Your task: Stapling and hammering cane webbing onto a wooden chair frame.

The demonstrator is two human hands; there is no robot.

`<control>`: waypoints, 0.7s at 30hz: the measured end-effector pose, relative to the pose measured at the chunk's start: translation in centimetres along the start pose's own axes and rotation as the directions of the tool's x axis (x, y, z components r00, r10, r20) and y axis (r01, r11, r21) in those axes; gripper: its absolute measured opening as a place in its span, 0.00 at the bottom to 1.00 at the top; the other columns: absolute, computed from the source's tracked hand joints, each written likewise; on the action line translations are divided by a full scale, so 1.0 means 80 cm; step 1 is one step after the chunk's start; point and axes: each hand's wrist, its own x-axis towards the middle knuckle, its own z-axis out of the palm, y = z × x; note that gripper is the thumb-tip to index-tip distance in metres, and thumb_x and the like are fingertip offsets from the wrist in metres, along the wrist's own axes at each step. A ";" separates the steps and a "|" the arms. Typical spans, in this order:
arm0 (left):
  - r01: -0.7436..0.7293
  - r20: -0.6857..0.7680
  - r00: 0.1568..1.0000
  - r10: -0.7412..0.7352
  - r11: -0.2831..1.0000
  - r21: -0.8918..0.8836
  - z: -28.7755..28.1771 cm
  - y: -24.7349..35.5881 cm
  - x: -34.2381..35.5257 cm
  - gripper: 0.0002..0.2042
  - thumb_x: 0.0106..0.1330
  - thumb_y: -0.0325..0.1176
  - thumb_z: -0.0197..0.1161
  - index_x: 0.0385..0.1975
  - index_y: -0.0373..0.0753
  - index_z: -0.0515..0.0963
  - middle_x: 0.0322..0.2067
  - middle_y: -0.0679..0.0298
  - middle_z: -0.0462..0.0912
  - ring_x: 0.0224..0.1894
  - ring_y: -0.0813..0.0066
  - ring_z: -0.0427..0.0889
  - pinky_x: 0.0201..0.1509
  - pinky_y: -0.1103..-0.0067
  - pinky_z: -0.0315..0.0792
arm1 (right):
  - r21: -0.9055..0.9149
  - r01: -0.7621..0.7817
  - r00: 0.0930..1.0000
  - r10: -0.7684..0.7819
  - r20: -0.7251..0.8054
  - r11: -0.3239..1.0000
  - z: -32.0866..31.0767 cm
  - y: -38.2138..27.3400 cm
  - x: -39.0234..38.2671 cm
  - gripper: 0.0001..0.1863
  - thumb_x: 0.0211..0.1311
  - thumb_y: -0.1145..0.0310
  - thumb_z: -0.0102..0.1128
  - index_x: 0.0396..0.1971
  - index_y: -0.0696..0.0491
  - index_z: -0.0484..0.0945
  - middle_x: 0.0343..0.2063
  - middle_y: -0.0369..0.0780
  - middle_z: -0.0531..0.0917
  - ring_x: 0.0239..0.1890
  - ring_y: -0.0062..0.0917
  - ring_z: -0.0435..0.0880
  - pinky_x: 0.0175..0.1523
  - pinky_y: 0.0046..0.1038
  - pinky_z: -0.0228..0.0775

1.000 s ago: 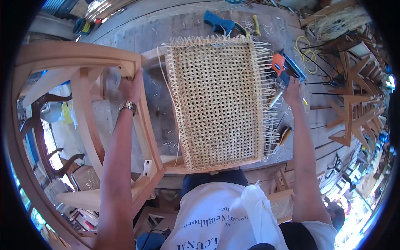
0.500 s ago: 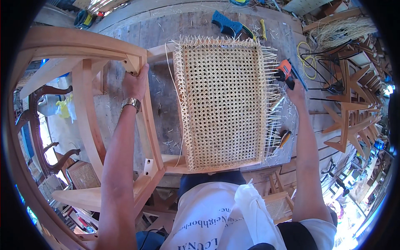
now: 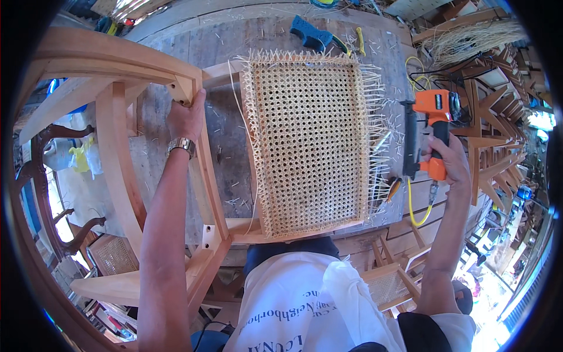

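My left hand [image 3: 186, 120] is closed around the inner rail of a pale wooden chair frame [image 3: 122, 155], near its upper corner joint. My right hand [image 3: 450, 157] grips the handle of an orange and black air stapler or nailer [image 3: 435, 104], raised to the right of the bench. From its lower end a yellow air hose [image 3: 410, 205] loops down. Between my hands lies a woven cane panel [image 3: 311, 144] over the frame's rectangular part, its loose strand ends sticking out along the top and right edges. One long cane strand [image 3: 239, 111] hangs along the left edge.
Under the frame is a wooden workbench [image 3: 229, 141] strewn with cane clippings. A blue block-like tool [image 3: 311, 34] and a yellow-handled tool [image 3: 360, 41] lie at the far side. Cane strands [image 3: 475, 44] are heaped at far right, above stacked chair parts [image 3: 495, 158].
My right hand has swung the orange tool outward and up, turning it so its side shows. My left hand keeps its hold on the frame, and the view has shifted slightly.
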 end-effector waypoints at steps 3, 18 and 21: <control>0.032 0.009 0.999 -0.032 0.999 0.030 -0.004 0.000 0.001 0.33 0.56 0.59 0.66 0.46 0.30 0.79 0.42 0.46 0.85 0.47 0.50 0.84 0.52 0.65 0.76 | 0.061 0.000 0.994 -0.007 0.110 0.998 0.047 -0.023 -0.018 0.12 0.61 0.66 0.65 0.37 0.57 0.74 0.25 0.36 0.79 0.25 0.18 0.81 0.31 0.22 0.73; 0.054 0.024 0.998 -0.055 0.997 0.051 -0.003 -0.004 0.001 0.36 0.55 0.62 0.65 0.47 0.30 0.77 0.43 0.46 0.85 0.48 0.47 0.83 0.53 0.62 0.76 | 0.121 0.109 0.944 -0.141 0.297 0.987 0.228 -0.051 0.034 0.19 0.57 0.65 0.69 0.44 0.58 0.74 0.21 0.32 0.76 0.20 0.16 0.77 0.28 0.23 0.74; 0.033 0.017 0.999 -0.033 0.999 0.025 -0.004 0.000 -0.002 0.35 0.55 0.62 0.65 0.47 0.31 0.77 0.43 0.47 0.85 0.48 0.48 0.83 0.53 0.62 0.76 | 0.080 0.086 0.940 -0.107 0.325 0.993 0.243 -0.056 0.047 0.16 0.57 0.63 0.70 0.37 0.56 0.75 0.19 0.32 0.75 0.19 0.16 0.76 0.28 0.22 0.73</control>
